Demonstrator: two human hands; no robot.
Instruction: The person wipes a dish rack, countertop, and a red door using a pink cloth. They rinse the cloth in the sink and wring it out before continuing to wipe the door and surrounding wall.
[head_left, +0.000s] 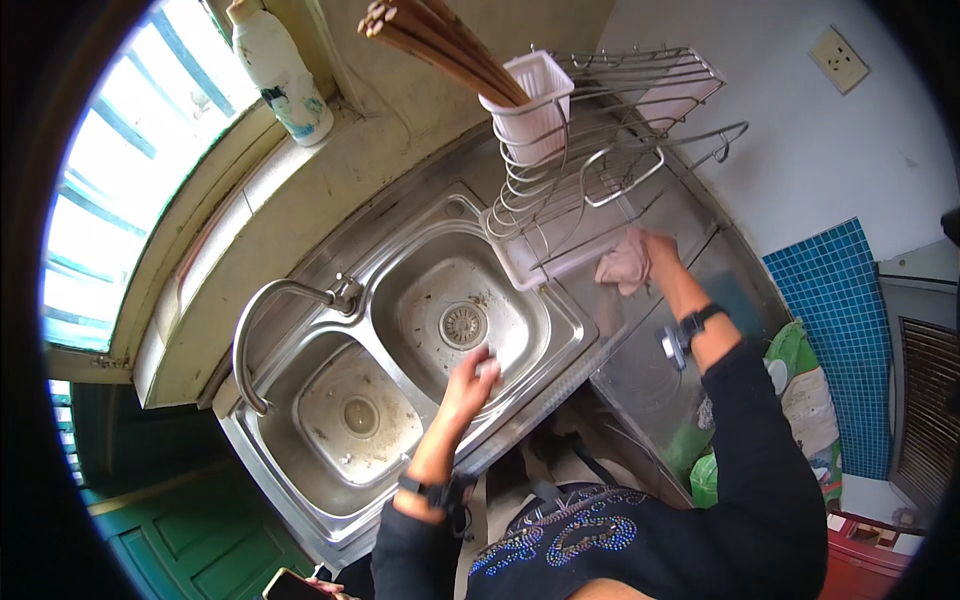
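Note:
My right hand (654, 251) holds a pinkish cloth (624, 264) against the stainless steel counter, just right of the pale drip tray (525, 276) under a wire dish rack (577, 176). Over the near edge of the right sink basin (420, 300) is my left hand (472, 379), somewhat blurred, fingers slightly curled with nothing seen in them. A drain strainer (463, 325) sits in that basin, with dark bits of debris around it. The left basin (300, 442) is also dirty. A curved faucet (251, 315) reaches over it. Both wrists wear black straps.
Chopsticks (450, 56) stand in a pale plastic holder (534, 120) on the rack. A white bottle (281, 75) is on the window ledge. Green and white bags (806, 397) lie at the right by blue tiles (832, 337). At the bottom left, another person's hand holds a phone (296, 586).

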